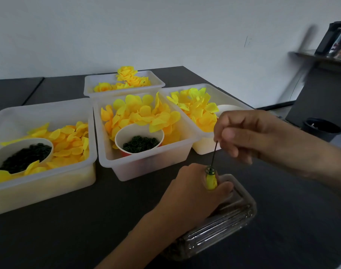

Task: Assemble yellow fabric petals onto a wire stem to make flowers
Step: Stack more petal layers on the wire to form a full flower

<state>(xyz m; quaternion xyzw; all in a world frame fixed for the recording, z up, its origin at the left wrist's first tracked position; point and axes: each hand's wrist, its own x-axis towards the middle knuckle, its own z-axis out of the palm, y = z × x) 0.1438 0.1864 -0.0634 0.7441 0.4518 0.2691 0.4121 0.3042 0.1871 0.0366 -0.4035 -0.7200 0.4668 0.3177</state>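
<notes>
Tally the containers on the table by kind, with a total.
White plastic bins: 4
Paper cups of dark green rings: 2
Clear glass dish: 1
Total: 7

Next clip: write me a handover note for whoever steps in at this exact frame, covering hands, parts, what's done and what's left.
Left hand: grip shut on a yellow petal bundle, over a clear tray.
Right hand: pinching the top of the wire stem, which runs down through a green ring on the bundle.
Parts: loose petals in three bins; green rings in a cup.
Done: finished flowers in the far bin.
Left: likely seat the ring and finish this flower, then build more.
</notes>
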